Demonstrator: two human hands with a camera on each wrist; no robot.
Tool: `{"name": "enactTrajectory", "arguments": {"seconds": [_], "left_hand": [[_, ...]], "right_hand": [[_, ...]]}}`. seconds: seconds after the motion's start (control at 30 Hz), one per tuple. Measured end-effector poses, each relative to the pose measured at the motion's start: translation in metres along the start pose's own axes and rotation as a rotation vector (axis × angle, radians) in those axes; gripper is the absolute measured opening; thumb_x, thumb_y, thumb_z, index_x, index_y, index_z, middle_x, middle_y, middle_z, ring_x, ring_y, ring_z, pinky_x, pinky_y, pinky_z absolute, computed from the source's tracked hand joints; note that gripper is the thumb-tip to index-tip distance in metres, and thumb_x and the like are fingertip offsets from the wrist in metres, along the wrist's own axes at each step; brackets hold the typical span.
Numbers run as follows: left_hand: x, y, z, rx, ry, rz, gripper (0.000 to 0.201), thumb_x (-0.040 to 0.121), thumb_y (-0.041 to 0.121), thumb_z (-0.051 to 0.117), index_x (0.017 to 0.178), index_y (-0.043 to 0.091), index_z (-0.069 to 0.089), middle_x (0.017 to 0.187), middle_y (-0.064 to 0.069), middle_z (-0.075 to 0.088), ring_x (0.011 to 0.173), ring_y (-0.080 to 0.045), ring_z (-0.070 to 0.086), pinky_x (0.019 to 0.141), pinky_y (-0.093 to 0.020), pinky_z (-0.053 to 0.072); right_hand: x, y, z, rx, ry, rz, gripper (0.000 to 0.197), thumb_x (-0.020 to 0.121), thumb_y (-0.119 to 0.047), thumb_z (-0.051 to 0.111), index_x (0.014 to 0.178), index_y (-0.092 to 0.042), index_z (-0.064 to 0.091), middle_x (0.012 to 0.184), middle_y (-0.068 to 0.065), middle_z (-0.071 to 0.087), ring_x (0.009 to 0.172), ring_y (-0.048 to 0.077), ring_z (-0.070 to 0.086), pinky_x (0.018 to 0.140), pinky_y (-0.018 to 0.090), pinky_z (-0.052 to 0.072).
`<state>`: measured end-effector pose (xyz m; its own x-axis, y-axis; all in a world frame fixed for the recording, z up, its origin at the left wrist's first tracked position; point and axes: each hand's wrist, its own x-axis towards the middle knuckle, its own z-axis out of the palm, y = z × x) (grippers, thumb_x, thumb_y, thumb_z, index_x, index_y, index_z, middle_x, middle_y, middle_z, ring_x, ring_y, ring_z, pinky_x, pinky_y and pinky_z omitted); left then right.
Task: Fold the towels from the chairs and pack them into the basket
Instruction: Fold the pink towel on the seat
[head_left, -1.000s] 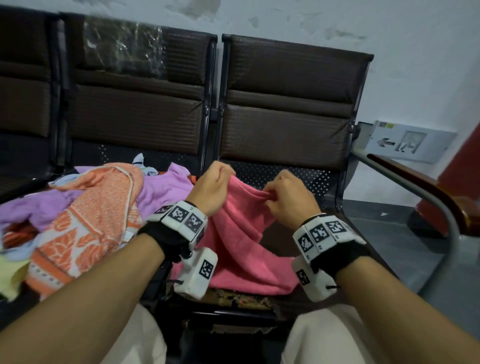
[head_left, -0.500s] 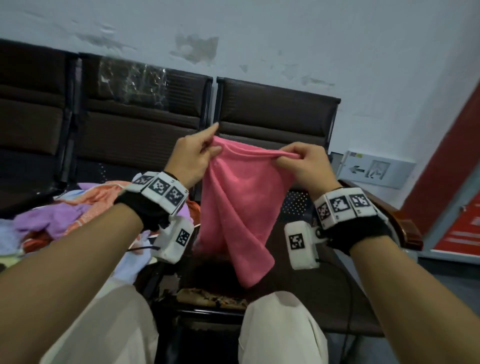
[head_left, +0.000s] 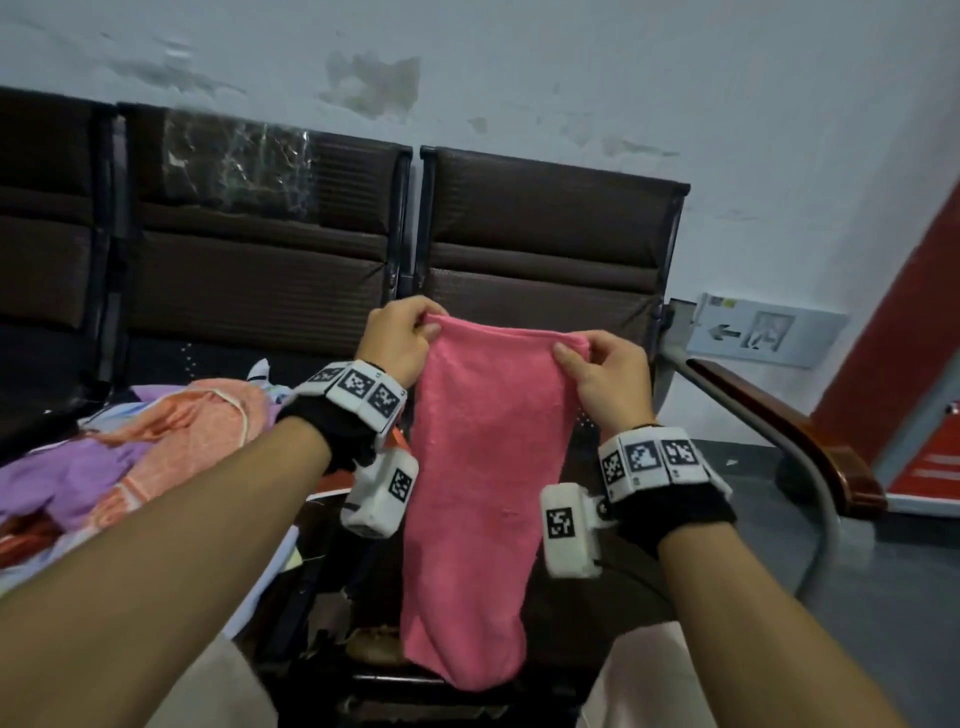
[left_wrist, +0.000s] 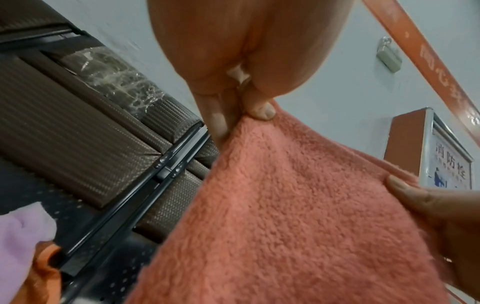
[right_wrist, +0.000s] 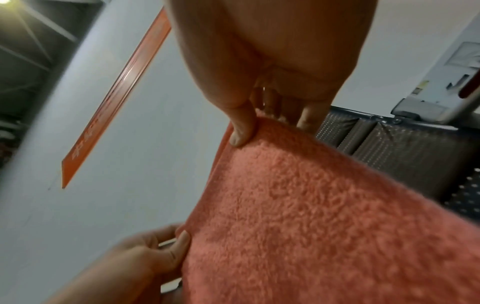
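Since a second ago the pink towel (head_left: 478, 467) has come up off the chair seat (head_left: 613, 613) and now hangs in the air in front of the chair backs, its top edge stretched wider between the two hands than half a second ago. Left hand (head_left: 397, 345) pinches the upper left corner between thumb and fingers (left_wrist: 221, 115); right hand (head_left: 608, 379) pinches the upper right corner the same way, thumb on the near face. Below the grip the cloth narrows and droops, its lower end near the seat's front edge. On the neighbouring seat to the left lies a heap of towels (head_left: 171, 441), orange patterned over purple.
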<state>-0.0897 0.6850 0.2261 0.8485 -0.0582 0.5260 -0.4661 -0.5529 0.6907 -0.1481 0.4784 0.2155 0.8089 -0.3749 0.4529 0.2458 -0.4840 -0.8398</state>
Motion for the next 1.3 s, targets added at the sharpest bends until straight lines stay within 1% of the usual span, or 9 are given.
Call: {"name": "enactTrajectory", "arguments": {"seconds": [0.17, 0.27, 0.53, 0.7, 0.83, 0.9, 1.1, 1.2, 1.3], "left_hand": [[0.037, 0.032, 0.008, -0.145, 0.115, 0.062, 0.018, 0.089, 0.003, 0.054, 0.097, 0.011, 0.068, 0.096, -0.003, 0.069, 0.095, -0.018, 0.063, 0.081, -0.019, 0.042], [0.032, 0.046, 0.006, -0.340, 0.119, 0.097, 0.019, 0.091, 0.003, 0.051, 0.096, 0.015, 0.066, 0.094, 0.001, 0.067, 0.093, -0.017, 0.064, 0.085, -0.031, 0.050], [-0.085, 0.006, 0.025, -0.453, -0.025, 0.026, 0.034, 0.089, 0.001, 0.051, 0.089, 0.034, 0.062, 0.095, 0.002, 0.069, 0.095, -0.016, 0.065, 0.089, -0.035, 0.051], [-0.149, -0.017, 0.028, -0.318, -0.207, -0.026, 0.024, 0.091, 0.002, 0.051, 0.102, 0.019, 0.062, 0.101, 0.003, 0.066, 0.102, -0.015, 0.061, 0.098, -0.034, 0.045], [-0.155, -0.018, 0.025, -0.243, -0.257, -0.048, 0.032, 0.091, 0.003, 0.055, 0.122, 0.006, 0.058, 0.118, -0.006, 0.063, 0.111, -0.015, 0.058, 0.097, -0.023, 0.042], [-0.149, -0.018, 0.024, -0.178, -0.303, -0.053, 0.038, 0.089, 0.004, 0.058, 0.128, 0.004, 0.056, 0.122, -0.006, 0.061, 0.111, -0.011, 0.055, 0.094, -0.014, 0.038], [-0.107, -0.035, 0.037, 0.012, -0.316, -0.118, 0.015, 0.089, 0.010, 0.060, 0.102, 0.003, 0.064, 0.100, -0.014, 0.068, 0.097, -0.027, 0.062, 0.086, -0.033, 0.046], [-0.076, -0.040, 0.049, 0.074, -0.297, -0.134, 0.013, 0.090, 0.014, 0.058, 0.101, 0.010, 0.063, 0.103, -0.012, 0.068, 0.101, -0.029, 0.061, 0.089, -0.038, 0.048], [-0.039, -0.030, 0.054, 0.107, -0.203, -0.108, 0.011, 0.091, 0.019, 0.056, 0.099, 0.016, 0.064, 0.102, -0.008, 0.069, 0.101, -0.029, 0.061, 0.087, -0.039, 0.048]], "right_hand": [[0.035, -0.017, -0.003, 0.056, 0.096, -0.140, 0.004, 0.092, -0.017, 0.060, 0.094, -0.020, 0.059, 0.091, -0.005, 0.063, 0.089, 0.012, 0.060, 0.083, 0.027, 0.048], [0.031, -0.021, -0.009, 0.130, 0.111, -0.169, 0.005, 0.095, -0.018, 0.054, 0.101, -0.019, 0.055, 0.093, -0.010, 0.059, 0.090, 0.006, 0.057, 0.084, 0.022, 0.046], [-0.079, 0.032, -0.026, 0.086, 0.013, -0.110, 0.008, 0.092, -0.012, 0.059, 0.093, -0.020, 0.056, 0.088, -0.013, 0.058, 0.079, -0.012, 0.052, 0.074, 0.005, 0.040], [-0.143, 0.067, -0.037, -0.036, -0.060, 0.011, 0.008, 0.090, -0.016, 0.062, 0.093, -0.024, 0.061, 0.086, -0.020, 0.061, 0.081, -0.011, 0.056, 0.076, 0.007, 0.042], [-0.133, 0.063, -0.043, -0.134, -0.081, 0.042, 0.006, 0.092, -0.024, 0.059, 0.092, -0.022, 0.065, 0.085, -0.009, 0.065, 0.087, 0.011, 0.062, 0.079, 0.027, 0.047], [-0.121, 0.061, -0.040, -0.193, -0.103, 0.039, 0.007, 0.094, -0.026, 0.055, 0.089, -0.023, 0.060, 0.086, -0.006, 0.063, 0.090, 0.017, 0.061, 0.077, 0.028, 0.044], [-0.084, 0.067, -0.024, -0.453, -0.258, 0.074, 0.018, 0.098, -0.035, 0.046, 0.089, -0.020, 0.047, 0.107, 0.016, 0.065, 0.103, 0.034, 0.058, 0.069, 0.028, 0.031], [-0.057, 0.067, -0.017, -0.604, -0.286, 0.088, 0.024, 0.097, -0.042, 0.045, 0.085, -0.021, 0.045, 0.106, 0.018, 0.064, 0.103, 0.038, 0.057, 0.073, 0.037, 0.036], [-0.024, 0.052, -0.013, -0.596, -0.201, 0.068, 0.026, 0.097, -0.042, 0.045, 0.086, -0.019, 0.050, 0.103, 0.016, 0.065, 0.097, 0.034, 0.057, 0.069, 0.035, 0.034]]}}
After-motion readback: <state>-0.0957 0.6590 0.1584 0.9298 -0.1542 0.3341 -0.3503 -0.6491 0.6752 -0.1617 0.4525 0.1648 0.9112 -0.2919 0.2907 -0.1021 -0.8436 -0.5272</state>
